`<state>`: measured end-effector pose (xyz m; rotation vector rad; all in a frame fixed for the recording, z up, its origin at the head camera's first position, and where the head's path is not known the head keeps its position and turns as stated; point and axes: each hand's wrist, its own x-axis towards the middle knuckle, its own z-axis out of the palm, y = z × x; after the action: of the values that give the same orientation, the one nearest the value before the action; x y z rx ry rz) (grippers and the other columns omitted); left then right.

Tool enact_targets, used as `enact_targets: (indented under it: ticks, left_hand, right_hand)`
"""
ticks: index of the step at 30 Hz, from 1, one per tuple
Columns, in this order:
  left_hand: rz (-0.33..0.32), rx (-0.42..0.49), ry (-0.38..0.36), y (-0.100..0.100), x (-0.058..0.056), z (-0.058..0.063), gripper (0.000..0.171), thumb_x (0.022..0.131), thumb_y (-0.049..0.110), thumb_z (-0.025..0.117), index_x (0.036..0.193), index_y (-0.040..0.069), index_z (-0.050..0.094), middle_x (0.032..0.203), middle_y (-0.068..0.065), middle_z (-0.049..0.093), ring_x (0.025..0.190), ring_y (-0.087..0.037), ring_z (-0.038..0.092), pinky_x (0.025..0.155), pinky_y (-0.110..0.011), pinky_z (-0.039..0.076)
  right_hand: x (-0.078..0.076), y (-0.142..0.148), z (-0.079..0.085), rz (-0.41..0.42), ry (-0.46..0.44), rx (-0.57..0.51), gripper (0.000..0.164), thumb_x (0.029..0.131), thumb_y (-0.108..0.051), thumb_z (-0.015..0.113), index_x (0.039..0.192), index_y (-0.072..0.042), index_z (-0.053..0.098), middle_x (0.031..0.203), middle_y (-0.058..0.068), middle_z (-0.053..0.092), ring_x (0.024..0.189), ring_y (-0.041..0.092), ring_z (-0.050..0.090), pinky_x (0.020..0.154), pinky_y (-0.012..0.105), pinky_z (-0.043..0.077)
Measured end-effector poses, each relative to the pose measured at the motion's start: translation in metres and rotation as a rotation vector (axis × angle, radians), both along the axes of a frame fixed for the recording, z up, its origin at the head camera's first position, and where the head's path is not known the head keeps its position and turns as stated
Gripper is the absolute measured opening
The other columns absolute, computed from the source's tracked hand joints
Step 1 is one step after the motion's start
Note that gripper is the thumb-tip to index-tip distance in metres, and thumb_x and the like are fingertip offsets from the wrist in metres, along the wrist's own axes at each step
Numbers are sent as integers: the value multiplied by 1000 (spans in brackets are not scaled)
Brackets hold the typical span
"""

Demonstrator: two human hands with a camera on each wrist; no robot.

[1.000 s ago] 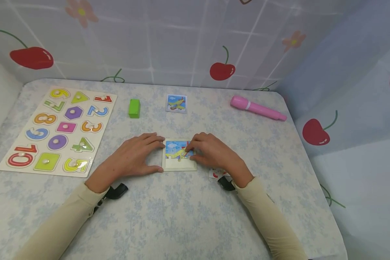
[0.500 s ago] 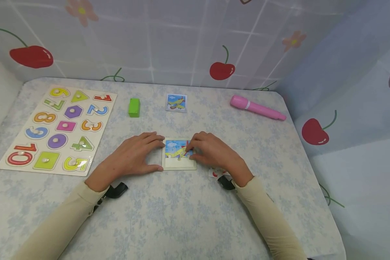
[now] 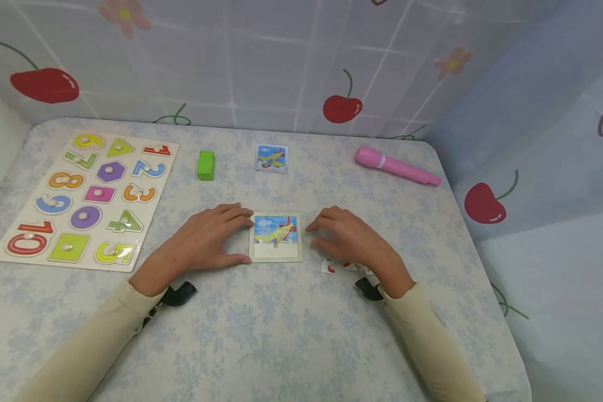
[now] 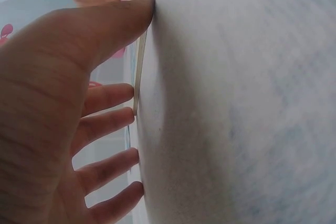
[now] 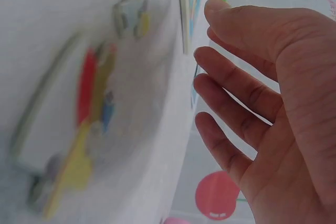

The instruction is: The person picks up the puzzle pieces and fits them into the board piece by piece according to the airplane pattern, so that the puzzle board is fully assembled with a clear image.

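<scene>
A small cream puzzle board [image 3: 276, 258] lies flat in the middle of the table. Joined jigsaw pieces [image 3: 275, 229] showing a yellow plane on blue sky fill its upper part; the strip below is bare. My left hand [image 3: 206, 237] rests at the board's left edge, fingers spread, thumb and fingertips touching it. Just right of the board hovers my right hand [image 3: 354, 240], its fingers loosely bent and holding nothing. Under and beside it lie a few loose puzzle pieces [image 3: 328, 266], partly hidden by the hand; the right wrist view shows a blurred coloured piece [image 5: 79, 156] up close.
A number-and-shape peg board [image 3: 87, 201] takes up the table's left side. Behind the puzzle are a green block [image 3: 206, 166] and a plane picture card [image 3: 272, 158]. At the back right lies a pink marker-like stick [image 3: 397, 166]. A cherry-print curtain [image 3: 261, 67] hangs behind.
My right hand has let go of the plane piece, which stays in the board, and moved right, uncovering the picture and more loose pieces. The left hand stays at the board's edge.
</scene>
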<state>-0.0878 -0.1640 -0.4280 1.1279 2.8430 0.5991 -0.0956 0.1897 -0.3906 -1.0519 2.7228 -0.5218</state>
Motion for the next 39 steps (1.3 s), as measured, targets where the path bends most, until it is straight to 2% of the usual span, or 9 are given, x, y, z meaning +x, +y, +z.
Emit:
enact_targets:
  ticks: [7, 13, 20, 26, 34, 39]
  left_hand:
    - [-2, 9, 13, -1, 0, -1, 76, 83, 60, 89, 138, 11, 70, 155, -7, 59, 149, -35, 48, 108, -57, 51]
    - [-3, 6, 11, 0, 1, 0, 76, 84, 59, 89, 138, 11, 70, 155, -8, 59, 149, -35, 48, 108, -57, 51]
    - [-4, 10, 9, 0, 0, 0, 75, 84, 59, 89, 139, 11, 69, 155, -8, 58, 149, -36, 48, 109, -58, 50]
    - [-4, 10, 6, 0, 0, 0, 75, 84, 59, 89, 139, 11, 69, 155, -8, 58, 149, -35, 48, 109, -57, 50]
    - [-1, 6, -4, 1, 0, 0, 76, 84, 59, 89, 139, 11, 69, 156, -7, 58, 151, -35, 47, 109, -58, 50]
    - [2, -1, -8, 0, 0, -1, 76, 84, 59, 88, 140, 11, 69, 157, -6, 57, 151, -35, 46, 110, -58, 50]
  right_hand:
    - [12, 18, -3, -51, -15, -36, 29, 94, -20, 86, 121, -12, 80, 116, 1, 71, 109, 22, 66, 95, 42, 57]
    - [29, 27, -8, -52, -31, -29, 28, 93, -23, 88, 119, -14, 81, 115, -2, 71, 107, 19, 66, 94, 40, 56]
    - [42, 31, -14, -66, -20, -41, 28, 89, -27, 92, 112, -17, 81, 110, -5, 69, 89, 10, 59, 79, 30, 55]
    - [47, 32, -19, -31, 4, -72, 26, 87, -22, 94, 106, -15, 79, 110, -3, 67, 90, 12, 61, 76, 24, 58]
    - [47, 29, -19, -16, 59, -45, 24, 88, -21, 92, 105, -16, 76, 110, -4, 67, 91, 12, 58, 78, 29, 55]
    - [44, 24, -15, -11, 87, -7, 23, 90, -25, 90, 107, -18, 77, 111, -5, 69, 96, 14, 59, 85, 38, 53]
